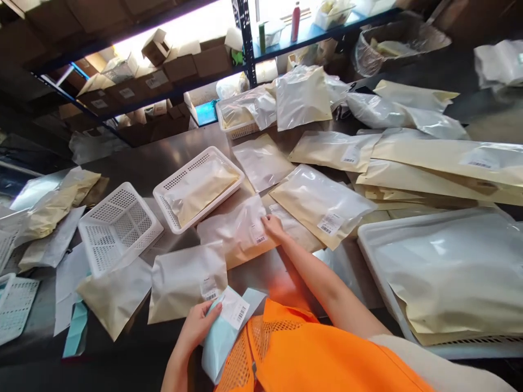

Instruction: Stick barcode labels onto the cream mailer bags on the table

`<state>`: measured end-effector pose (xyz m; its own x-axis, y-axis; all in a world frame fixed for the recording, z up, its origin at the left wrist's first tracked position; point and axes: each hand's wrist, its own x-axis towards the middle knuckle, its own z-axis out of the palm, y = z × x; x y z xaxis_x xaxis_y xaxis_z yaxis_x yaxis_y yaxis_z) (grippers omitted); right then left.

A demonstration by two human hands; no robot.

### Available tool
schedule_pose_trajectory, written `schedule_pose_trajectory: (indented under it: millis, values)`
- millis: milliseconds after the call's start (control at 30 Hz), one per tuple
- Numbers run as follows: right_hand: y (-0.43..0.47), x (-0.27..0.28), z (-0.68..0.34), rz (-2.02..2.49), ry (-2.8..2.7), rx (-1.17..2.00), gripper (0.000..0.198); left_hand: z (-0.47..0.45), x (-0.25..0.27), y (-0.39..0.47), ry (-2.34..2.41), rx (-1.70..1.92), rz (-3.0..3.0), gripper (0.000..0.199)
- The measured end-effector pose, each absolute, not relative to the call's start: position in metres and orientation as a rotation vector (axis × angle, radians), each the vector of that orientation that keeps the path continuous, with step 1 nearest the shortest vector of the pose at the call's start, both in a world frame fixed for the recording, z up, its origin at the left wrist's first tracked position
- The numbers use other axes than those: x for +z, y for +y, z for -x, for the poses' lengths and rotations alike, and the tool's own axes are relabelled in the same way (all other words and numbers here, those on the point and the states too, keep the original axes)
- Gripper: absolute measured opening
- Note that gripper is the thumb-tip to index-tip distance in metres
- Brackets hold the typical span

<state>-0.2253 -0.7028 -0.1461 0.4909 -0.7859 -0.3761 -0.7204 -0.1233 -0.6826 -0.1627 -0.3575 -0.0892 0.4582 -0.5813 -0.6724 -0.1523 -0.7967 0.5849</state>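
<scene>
Near my body, my left hand (201, 322) pinches a light blue packet (216, 343) that carries a white barcode label. Further forward, my right hand (273, 226) has its fingers closed at the right edge of a frosted plastic bag (232, 231), beside that bag's small barcode label. The bag lies flat on the metal table. Just ahead of my left hand is another labelled frosted bag (186, 280). To the right of my right hand rests a larger bag (324, 201) with a barcode label.
An empty white basket (122, 228) stands left, beside a white basket (157, 190) with a bag inside. Long labelled bags (441, 163) are stacked at right, above a large white tray (370, 261). Shelves with cardboard boxes (155, 81) stand behind.
</scene>
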Motion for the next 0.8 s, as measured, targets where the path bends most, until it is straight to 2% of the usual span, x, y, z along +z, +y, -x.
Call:
schedule_pose_trajectory:
  millis: [100,233,267,333,400,433,533,633,700,800]
  values:
    - [-0.717,-0.115,0.241,1.89,1.208,-0.171,0.028,0.161,-0.084,-0.36,-0.585,-1.295,-2.212,0.059]
    - [-0.772,-0.049,0.343,1.949,1.345,-0.277,0.031,0.162,-0.089,-0.35,-0.553,-1.265,-2.197,0.06]
    - [-0.789,-0.032,0.372,2.017,1.61,-0.441,0.035,0.163,-0.093,-0.346,-0.543,-1.253,-2.21,0.06]
    - [-0.815,-0.007,0.409,2.068,2.095,-1.058,0.05,0.164,-0.102,-0.341,-0.534,-1.244,-2.237,0.062]
    - [-0.824,-0.003,0.408,2.148,2.159,-1.36,0.057,0.164,-0.11,-0.342,-0.548,-1.273,-2.233,0.063]
    - [-0.823,-0.01,0.391,2.281,2.039,-1.317,0.055,0.164,-0.111,-0.345,-0.57,-1.291,-2.221,0.062]
    - [-0.806,-0.054,0.306,2.756,1.435,-0.734,0.042,0.161,-0.107,-0.36,-0.685,-1.27,-2.24,0.057]
    - [-0.8,-0.096,0.222,2.853,1.128,-0.141,0.047,0.155,-0.095,-0.371,-0.737,-1.172,-2.302,0.057]
    - [-0.808,-0.108,0.185,2.814,1.059,-0.016,0.041,0.15,-0.092,-0.369,-0.698,-1.154,-2.266,0.06]
    - [-0.827,-0.108,0.145,2.762,0.959,-0.062,0.013,0.148,-0.105,-0.351,-0.614,-1.123,-2.276,0.065]
